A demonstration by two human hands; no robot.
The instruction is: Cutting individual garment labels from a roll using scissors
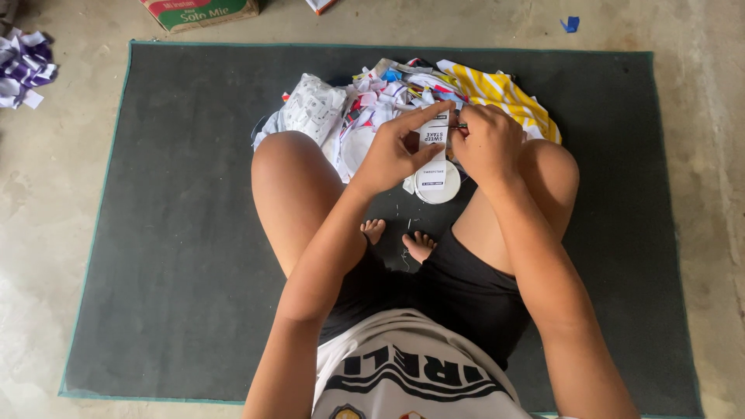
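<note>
Nearest the camera is the person's white shirt, then crossed bare legs on a dark grey mat. The left hand pinches a narrow white printed paper strip between thumb and forefinger, holding it upright. The right hand is closed at the strip's right edge around a small thin tool that I cannot identify. Just below sits a round white container. Farther off lies a heap of paper scraps and yellow striped cloth. The work appears to be mid-step on the strip; steady support at the pinch seems essential.
</note>
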